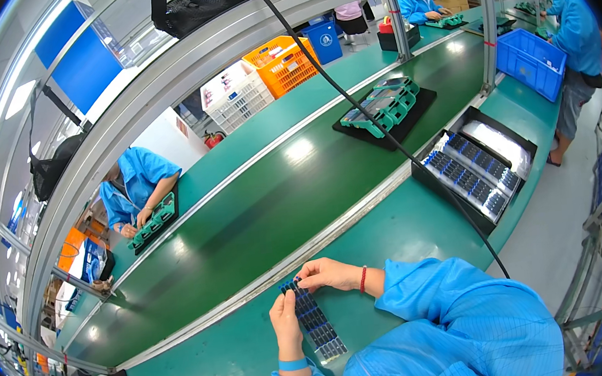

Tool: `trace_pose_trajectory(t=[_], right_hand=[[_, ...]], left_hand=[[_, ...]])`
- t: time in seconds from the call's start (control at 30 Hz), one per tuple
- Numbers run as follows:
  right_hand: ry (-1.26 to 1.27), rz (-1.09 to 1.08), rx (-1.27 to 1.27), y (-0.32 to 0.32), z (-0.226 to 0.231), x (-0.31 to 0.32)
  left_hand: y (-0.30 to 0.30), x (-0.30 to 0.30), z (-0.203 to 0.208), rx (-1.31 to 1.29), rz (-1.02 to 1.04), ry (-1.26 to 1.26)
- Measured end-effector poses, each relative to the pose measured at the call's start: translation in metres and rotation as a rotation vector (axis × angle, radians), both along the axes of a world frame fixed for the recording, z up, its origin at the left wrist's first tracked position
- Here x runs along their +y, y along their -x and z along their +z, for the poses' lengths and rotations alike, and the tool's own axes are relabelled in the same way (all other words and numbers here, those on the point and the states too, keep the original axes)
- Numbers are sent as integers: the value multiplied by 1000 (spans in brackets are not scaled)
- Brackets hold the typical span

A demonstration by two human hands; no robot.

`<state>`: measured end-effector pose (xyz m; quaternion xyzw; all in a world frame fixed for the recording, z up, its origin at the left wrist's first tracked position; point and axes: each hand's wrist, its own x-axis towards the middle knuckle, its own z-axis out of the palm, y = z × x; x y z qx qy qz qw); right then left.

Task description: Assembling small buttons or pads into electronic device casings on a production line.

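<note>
Over the green bench in front of me is a narrow sheet of black pieces with blue marks (pixel 317 323), its lower end looking clear and shiny. My left hand (pixel 286 322) grips the sheet by its upper left edge, thumb and fingers closed. At the top end, my right hand (pixel 327 274) has its fingertips pinched together on the sheet's corner. Whether a single piece sits between those fingertips is too small to tell. To the right stands a black box (pixel 471 170) holding more such sheets and clear plastic wrapping.
Beyond a metal rail runs a green conveyor belt (pixel 250 259) carrying a black mat with green frames (pixel 384 108). Across it a co-worker (pixel 138 190) handles another green frame. A blue crate (pixel 532 64) stands far right. A black cable (pixel 383 131) hangs across the view.
</note>
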<state>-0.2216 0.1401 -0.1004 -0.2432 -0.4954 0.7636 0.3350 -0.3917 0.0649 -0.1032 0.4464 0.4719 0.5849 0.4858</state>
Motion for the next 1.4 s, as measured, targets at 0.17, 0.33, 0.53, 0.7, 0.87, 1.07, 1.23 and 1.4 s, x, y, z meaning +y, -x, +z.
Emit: trace_pose_trajectory(t=[0.17,0.33,0.53,0.7,0.87,1.07,1.23,1.4], right_hand=[[-12,31,-3,-4,-2,2],[20,18,19,-4,-5,5],[27,20,35,-5,-5,6],[1,42,-11,-6,-7,8],[17,-164,11,-5,10,1],[-295,150,418,-13,138,-43],[-527,586,536,-15,252,-102],[-355,697,608,14,277,-142]], left_hand=[[-11,-4,17,-151,-15,60],[-9,1,5,-166,-36,102],[-6,3,0,-120,-54,99],[-9,3,4,-115,-54,100],[-5,5,-2,-197,-17,111],[-11,0,6,-151,-29,151],[-13,10,2,32,80,76],[-12,9,5,-3,-4,174]])
